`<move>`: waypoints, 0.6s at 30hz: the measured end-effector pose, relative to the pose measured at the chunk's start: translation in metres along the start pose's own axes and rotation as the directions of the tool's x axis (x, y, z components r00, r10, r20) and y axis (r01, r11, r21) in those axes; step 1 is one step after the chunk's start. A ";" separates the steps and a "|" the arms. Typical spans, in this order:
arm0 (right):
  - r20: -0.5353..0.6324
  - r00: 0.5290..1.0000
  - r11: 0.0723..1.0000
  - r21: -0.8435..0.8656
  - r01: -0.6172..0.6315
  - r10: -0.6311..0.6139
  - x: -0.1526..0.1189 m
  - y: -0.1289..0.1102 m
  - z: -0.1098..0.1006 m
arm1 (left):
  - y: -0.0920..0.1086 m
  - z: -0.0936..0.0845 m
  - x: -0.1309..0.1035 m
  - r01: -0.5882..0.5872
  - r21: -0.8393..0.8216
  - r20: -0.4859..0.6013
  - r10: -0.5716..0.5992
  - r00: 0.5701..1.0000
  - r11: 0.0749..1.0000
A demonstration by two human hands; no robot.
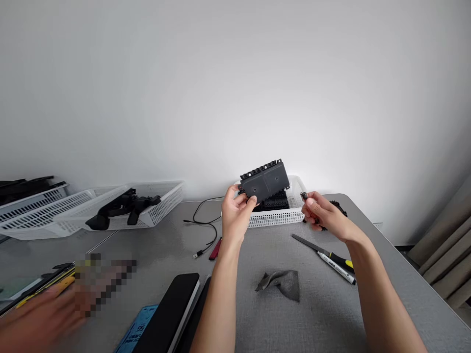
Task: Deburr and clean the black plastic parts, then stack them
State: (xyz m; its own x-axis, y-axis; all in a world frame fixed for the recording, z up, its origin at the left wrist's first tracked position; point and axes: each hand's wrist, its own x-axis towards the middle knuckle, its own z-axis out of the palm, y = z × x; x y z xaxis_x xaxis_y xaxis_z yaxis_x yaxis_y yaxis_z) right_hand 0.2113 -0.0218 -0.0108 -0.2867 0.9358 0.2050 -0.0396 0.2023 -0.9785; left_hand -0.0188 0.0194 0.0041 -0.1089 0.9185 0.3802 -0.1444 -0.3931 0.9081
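My left hand [238,208] grips a flat black plastic part [267,181] by its lower left corner and holds it tilted in the air. Rounded teeth run along its top edge, and two small holes mark its face. Behind and below it stands a white perforated basket [275,218] with more black plastic parts [275,202] inside. Off to the right, at the basket's corner, my right hand [322,210] is closed around a small object with a black tip [303,195]. Fingers cover most of that object, so its kind cannot be made out.
A grey cloth [281,284] lies before me. Right of it are a file [312,245] and a white marker [335,267]. A cable [206,223], a dark red object [216,249] and a black case [171,311] lie left. Further left are baskets [162,208] and another person's blurred hand [47,309].
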 end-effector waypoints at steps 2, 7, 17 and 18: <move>-0.087 0.995 0.951 -0.301 -0.072 0.048 0.005 0.015 -0.007 | 0.000 0.000 0.001 0.007 -0.005 -0.013 -0.007 1.000 1.000; -0.300 0.944 0.580 -0.749 -0.320 0.135 0.021 0.065 -0.008 | -0.004 0.001 0.003 0.011 -0.054 -0.002 -0.011 1.000 0.999; -0.217 0.960 0.368 -0.890 -0.268 0.175 0.030 0.158 0.034 | -0.006 0.002 0.001 0.006 -0.086 0.054 -0.001 0.999 0.996; -0.203 0.963 0.354 -0.900 -0.254 0.175 0.029 0.160 0.038 | -0.006 0.002 0.001 0.006 -0.084 0.055 -0.002 0.998 0.996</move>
State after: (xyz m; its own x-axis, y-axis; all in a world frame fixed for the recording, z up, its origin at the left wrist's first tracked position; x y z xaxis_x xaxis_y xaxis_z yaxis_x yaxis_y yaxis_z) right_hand 0.1602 0.0273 -0.1623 -0.0892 0.9955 0.0304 0.9203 0.0941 -0.3796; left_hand -0.0163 0.0225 -0.0008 -0.0546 0.9201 0.3879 -0.2274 -0.3897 0.8924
